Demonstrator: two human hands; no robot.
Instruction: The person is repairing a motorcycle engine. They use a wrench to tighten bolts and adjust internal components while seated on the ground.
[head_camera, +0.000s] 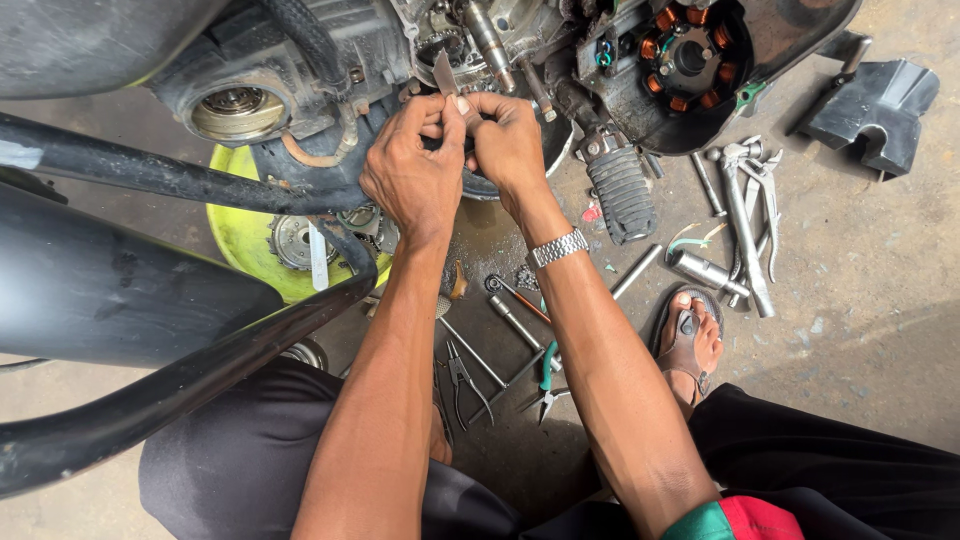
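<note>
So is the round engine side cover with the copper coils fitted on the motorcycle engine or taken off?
Off. The round dark cover is swung clear, its copper coils exposed and facing the camera.

You have a yellow-green basin (238, 240) under the engine, with a toothed gear (293, 240) lying in it. On the concrete floor (860, 260) to the right lie long metal tools (748, 215), a black plastic cover (878, 108) and a ribbed footpeg (622, 192). Nearer you sit what look like pliers (462, 380) and a screwdriver (515, 297).
</note>
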